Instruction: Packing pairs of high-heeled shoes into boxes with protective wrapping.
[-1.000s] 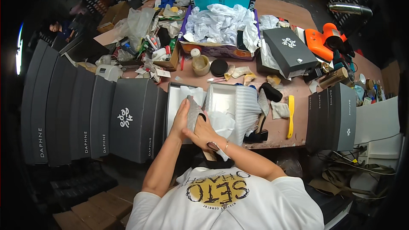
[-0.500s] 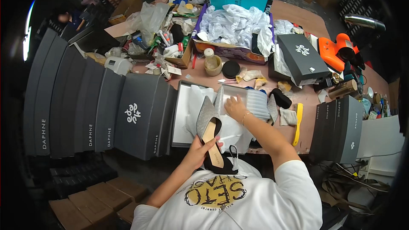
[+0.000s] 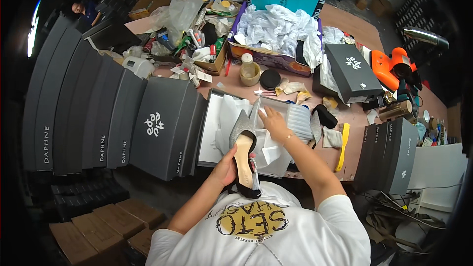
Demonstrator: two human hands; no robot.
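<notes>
My left hand point(image 3: 226, 168) is wrapped round a slingback shoe point(image 3: 243, 156) with a grey glittery pointed toe, beige insole and black heel part. Its toe points away from me, over the open shoebox point(image 3: 207, 140), which is dark outside and white inside. White tissue paper point(image 3: 270, 150) spills from the box. My right hand point(image 3: 276, 123) lies over the box's right part, fingers apart, beside a translucent ridged packing sleeve point(image 3: 298, 122); it holds nothing I can see. A second grey and black shoe point(image 3: 316, 127) lies right of the box.
Dark shoeboxes point(image 3: 162, 123) stand upright in rows on the left; more point(image 3: 382, 152) stand at the right. Beyond the open box are a jar point(image 3: 250, 74), a carton of crumpled white paper point(image 3: 278, 29) and an orange device point(image 3: 389, 69). A yellow strip-like tool point(image 3: 343, 148) lies right.
The held shoe has turned a little, its heel end swinging left and its heel strap now less visible. My right hand stays over the box with slightly shifted fingers. The whole view has tilted slightly.
</notes>
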